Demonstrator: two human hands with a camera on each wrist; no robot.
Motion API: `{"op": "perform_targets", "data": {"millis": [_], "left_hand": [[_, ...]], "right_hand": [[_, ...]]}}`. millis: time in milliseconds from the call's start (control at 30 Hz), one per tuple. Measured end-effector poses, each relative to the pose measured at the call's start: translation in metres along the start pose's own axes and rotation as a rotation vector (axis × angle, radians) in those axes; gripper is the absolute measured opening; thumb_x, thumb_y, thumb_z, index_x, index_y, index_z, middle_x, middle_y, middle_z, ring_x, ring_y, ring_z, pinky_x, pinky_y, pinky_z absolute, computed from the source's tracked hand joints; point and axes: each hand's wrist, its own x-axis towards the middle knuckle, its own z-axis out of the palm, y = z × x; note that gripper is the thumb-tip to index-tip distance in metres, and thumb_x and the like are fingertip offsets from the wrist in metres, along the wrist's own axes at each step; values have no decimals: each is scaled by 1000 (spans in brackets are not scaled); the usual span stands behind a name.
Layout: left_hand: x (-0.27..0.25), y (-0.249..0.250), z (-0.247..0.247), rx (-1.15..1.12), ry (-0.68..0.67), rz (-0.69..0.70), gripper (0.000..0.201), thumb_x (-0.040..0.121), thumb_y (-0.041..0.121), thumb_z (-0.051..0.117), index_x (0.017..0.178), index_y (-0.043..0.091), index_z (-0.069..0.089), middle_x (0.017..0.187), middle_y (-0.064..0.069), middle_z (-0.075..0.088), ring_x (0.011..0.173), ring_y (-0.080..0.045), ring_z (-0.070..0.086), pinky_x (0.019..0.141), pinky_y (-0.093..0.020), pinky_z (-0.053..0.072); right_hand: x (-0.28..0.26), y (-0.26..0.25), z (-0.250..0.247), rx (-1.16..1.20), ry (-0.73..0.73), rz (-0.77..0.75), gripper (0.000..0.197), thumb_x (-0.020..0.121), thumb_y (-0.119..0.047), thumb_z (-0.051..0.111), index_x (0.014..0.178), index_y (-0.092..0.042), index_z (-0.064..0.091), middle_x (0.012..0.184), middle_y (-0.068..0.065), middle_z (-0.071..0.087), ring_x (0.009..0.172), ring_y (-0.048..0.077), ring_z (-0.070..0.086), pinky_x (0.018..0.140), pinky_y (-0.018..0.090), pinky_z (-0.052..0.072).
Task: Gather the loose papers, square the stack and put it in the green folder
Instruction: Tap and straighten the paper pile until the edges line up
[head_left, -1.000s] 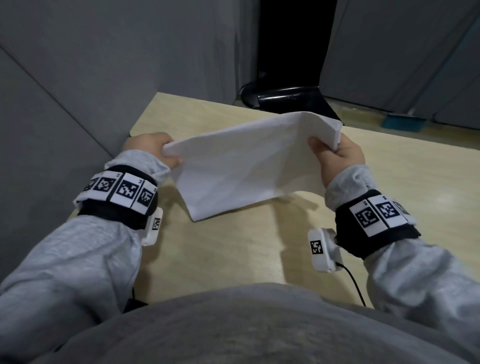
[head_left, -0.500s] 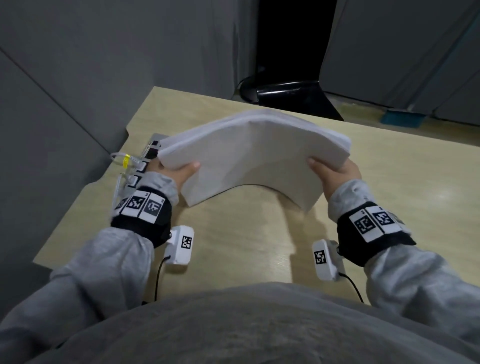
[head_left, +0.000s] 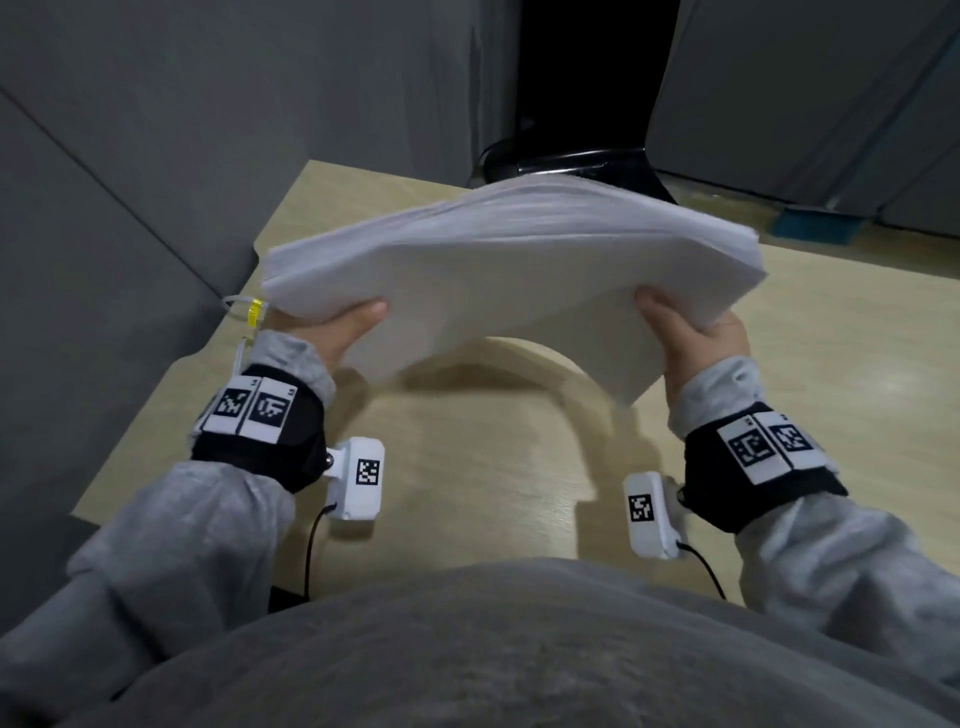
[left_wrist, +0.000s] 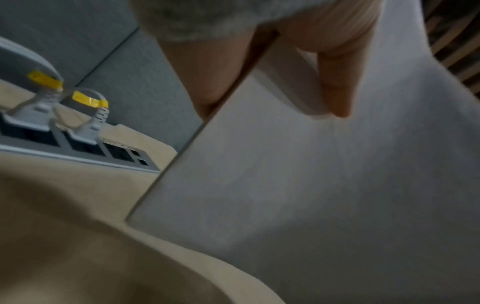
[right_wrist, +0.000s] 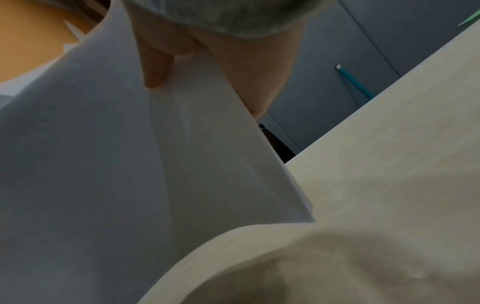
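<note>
A thick stack of white papers (head_left: 509, 260) is held over the tan table (head_left: 467, 467), bowed upward in the middle like an arch. My left hand (head_left: 337, 327) grips its left end and my right hand (head_left: 685, 338) grips its right end. In the left wrist view the thumb (left_wrist: 335, 82) presses on the near face of the stack (left_wrist: 311, 185), and the other fingers are hidden behind it. The right wrist view shows the same on the stack (right_wrist: 130, 164), with the thumb (right_wrist: 155, 67) on the sheet. No green folder shows in the head view.
A socket strip (left_wrist: 78, 144) with white plugs marked in yellow tape sits at the table's left edge by the grey wall. A black stand (head_left: 571, 166) rises behind the far edge. A teal object (head_left: 810, 223) lies on the floor at the far right.
The stack has tipped from hanging steeply toward the table to lying flatter and bowed upward. My left hand has moved nearer to me, and the socket strip came into view.
</note>
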Motion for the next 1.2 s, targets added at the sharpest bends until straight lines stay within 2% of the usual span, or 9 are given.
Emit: {"op": "perform_targets", "data": {"millis": [67,200,333,533,667,767,933,1067,1200], "left_hand": [[1,0,3,26,-74,-48,95,42,61,81,120,10,60,118,-7,66,106,-17,61,94,-21,48],[-6,-3,13,340,-222,-123,96,66,68,62,142,17,34,144,-9,45,129,-26,43,111,-35,28],[-4,-3,4,71,-64,-51,88,49,60,79,120,15,56,120,-7,65,110,-23,60,105,-38,42],[-1,-6,11,182,-148,-123,92,66,42,79,140,7,36,140,-10,48,128,-23,46,111,-31,31],[-4,-5,7,61,-61,-47,80,61,47,79,128,14,52,115,-3,62,110,-20,57,103,-30,38],[-3,-9,6,-4,-81,-77,104,39,64,80,128,16,54,121,-4,62,113,-21,58,101,-31,42],[-10,-12,17,268,-204,-232,101,65,59,69,141,5,32,144,-12,42,130,-26,42,111,-34,30],[-11,6,3,159,-86,-56,61,69,43,76,118,10,58,120,-9,64,107,-28,60,97,-34,44],[-29,45,-14,183,-8,301,38,77,33,73,108,12,66,91,1,62,82,-19,57,75,-24,41]], "right_hand": [[4,4,-1,-77,-18,11,24,77,-21,75,98,-18,64,83,-3,65,73,5,63,63,14,47],[4,18,8,-211,-71,132,42,78,-30,74,115,-16,62,95,4,62,93,23,61,81,30,42],[-3,9,2,-44,12,58,11,80,-25,72,86,-19,65,77,-2,65,67,5,62,64,19,48],[-3,17,0,-37,0,51,24,77,-13,75,97,-17,62,76,-7,61,63,-1,59,49,0,43],[-5,6,-1,18,37,15,15,80,-14,71,94,-16,64,74,-5,63,52,-8,59,49,3,43],[-4,9,-4,-39,20,-5,22,80,-19,72,99,-18,63,77,-7,64,66,2,62,54,4,44],[-1,24,1,-183,-49,96,48,74,-29,77,118,-21,58,102,2,63,98,16,58,84,24,39],[6,23,-8,-128,21,-60,64,73,-20,79,128,-17,47,104,-4,62,104,18,59,74,11,48],[13,9,-18,-375,58,-276,90,69,-30,81,141,-21,29,141,2,38,128,14,40,103,22,37]]}}
